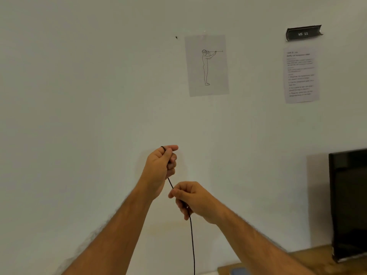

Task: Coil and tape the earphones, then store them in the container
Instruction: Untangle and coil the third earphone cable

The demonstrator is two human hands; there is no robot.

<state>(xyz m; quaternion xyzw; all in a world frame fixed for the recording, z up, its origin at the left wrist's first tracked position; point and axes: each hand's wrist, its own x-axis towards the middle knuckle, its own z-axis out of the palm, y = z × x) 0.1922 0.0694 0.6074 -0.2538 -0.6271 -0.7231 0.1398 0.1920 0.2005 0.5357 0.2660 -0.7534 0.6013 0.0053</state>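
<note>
Black and thin, the rubbery earphone cable runs up from below the frame, through the right hand, and on to the left hand, both raised in front of a pale wall. The left grip is closed around the cable, a small loop of it showing over the top of the forefinger. The right grip is a narrow pinch between thumb and fingertips just below and beside the left, with a short taut stretch of cable between the two. Neither the earbuds nor any container can be seen.

The step in hand looks like the start of coiling. To do it well, the left grip should stay fixed as the anchor while the right slides down the cable lightly — drawing out an even length, then bringing it back up as a loop of matching size, without twisting the cable.

On the wall above the grips, a dark plaque reads "WS 11". Below it hangs a white printed instruction sheet, its text too blurred to read. A grey sheet with a line drawing of a standing figure hangs to the left of that. A black monitor stands on a wooden table to the right of the grips.
</note>
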